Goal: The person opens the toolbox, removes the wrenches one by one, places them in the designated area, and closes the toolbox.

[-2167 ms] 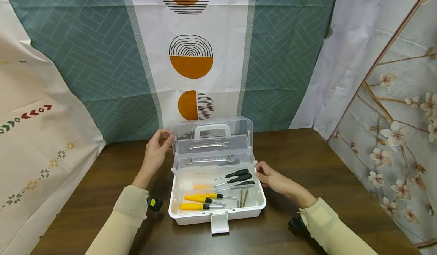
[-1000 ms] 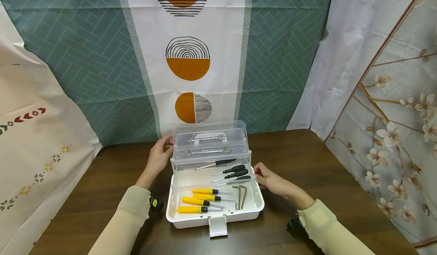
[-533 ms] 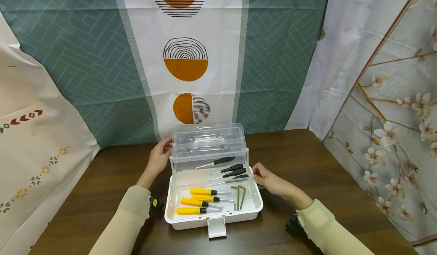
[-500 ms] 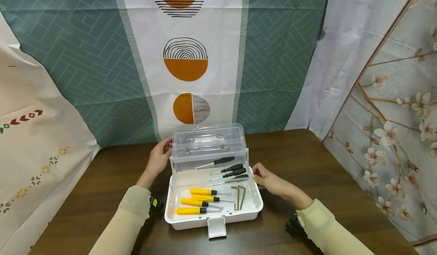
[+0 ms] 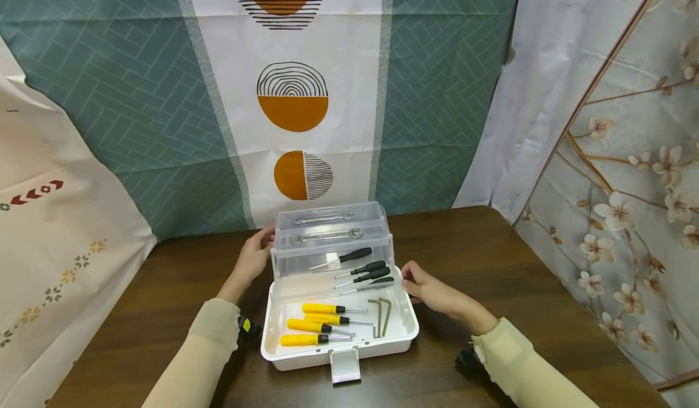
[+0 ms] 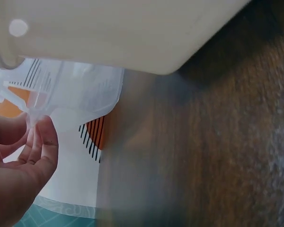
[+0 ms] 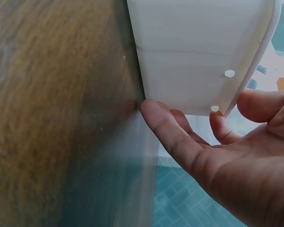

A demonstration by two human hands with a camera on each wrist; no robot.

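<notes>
- Pinching the edge of the clear upper part (image 6: 99,92) of a toolbox (image 5: 382,348) with my left hand (image 5: 252,261), thumb on one side and fingers on the other. The left wrist view shows that one pretty well.
- My right hand (image 5: 437,289) has hold of the back right corner of the white base: thumb up at the rim, one finger down by the bottom edge, right next to the table (image 5: 453,244). So yeah, both hands are curled onto the box.
- Toolbox sits flat on the dark brown table between my two hands, opened up, clear upper part leaning up at the back, front latch (image 5: 345,367) sticking out toward me.
- Two silver wrenches (image 5: 326,235) lie crosswise in the clear upper part, one above the other.
- Four black-handled screwdrivers (image 5: 377,274) below those, handles to the right. One's a bit further back, the other three are bunched together. Can't tell whether those three are in the base or a clear tray.
- Down front in the base: four yellow-handled screwdrivers (image 5: 303,340), shafts pointing right, and beside them two brassy hex keys (image 5: 385,318) plus a tiny grey one (image 5: 374,332).
- Patterned cloth (image 5: 349,116) hangs behind the table.
</notes>
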